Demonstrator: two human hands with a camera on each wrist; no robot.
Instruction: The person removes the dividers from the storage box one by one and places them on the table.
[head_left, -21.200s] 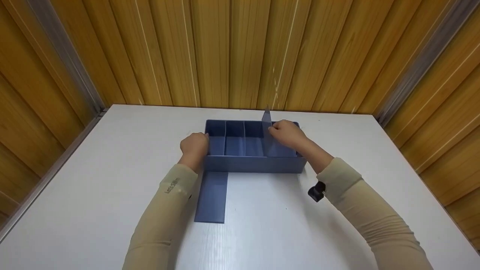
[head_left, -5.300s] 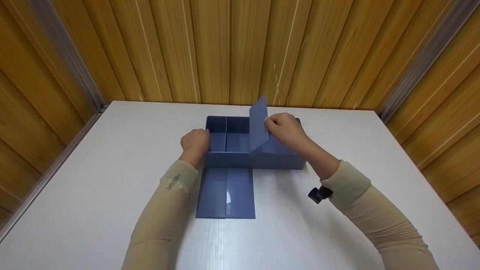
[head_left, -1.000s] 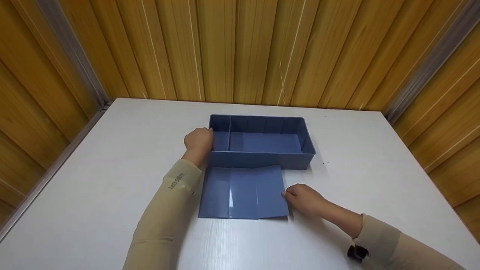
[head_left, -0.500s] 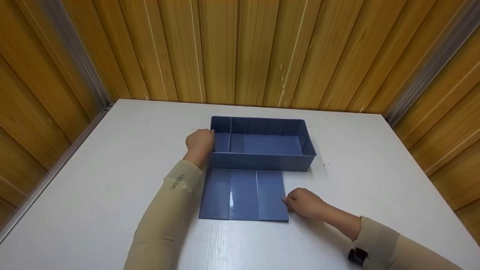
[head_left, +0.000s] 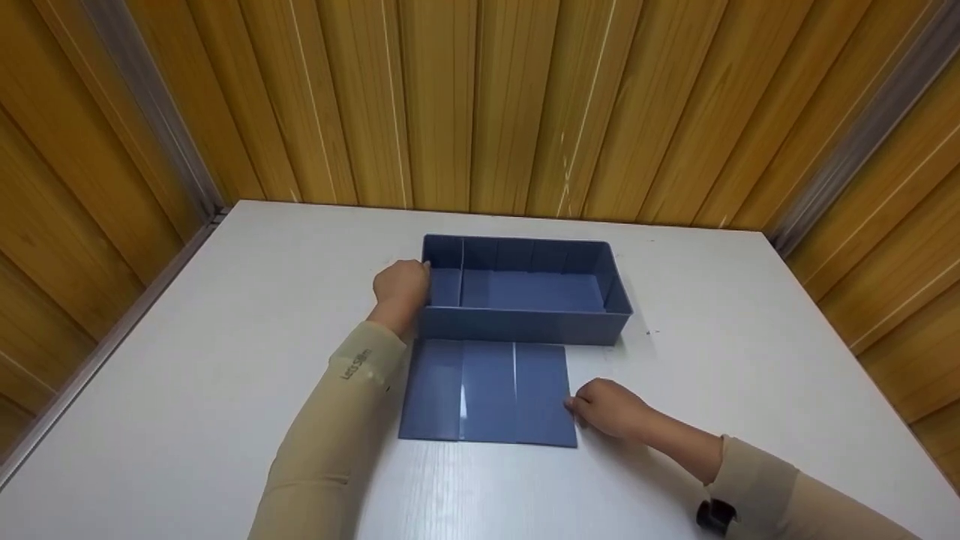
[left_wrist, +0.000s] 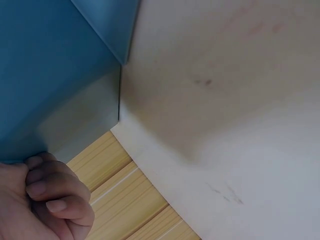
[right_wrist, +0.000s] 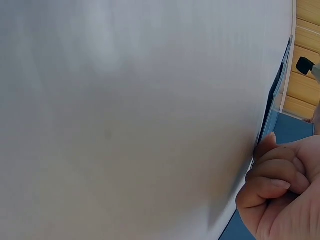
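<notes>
A blue-grey plastic box sits on the table, with one upright divider left of its middle. My left hand grips the box's left wall; in the left wrist view its fingers curl at the rim. In front of the box lie three flat divider panels side by side: a left panel, a middle panel and a right panel. My right hand pinches the right panel's outer edge between thumb and curled fingers. That panel lies almost flat, close over the tabletop.
The white table reaches back to a wood-patterned wall, with more such walls on both sides. A small black device is strapped at the right wrist over a beige sleeve.
Earlier the box held several upright dividers; panels were lifted out and laid in front. Within the last second, the right panel has come down from a tilt to nearly flat. My left hand stays put.
</notes>
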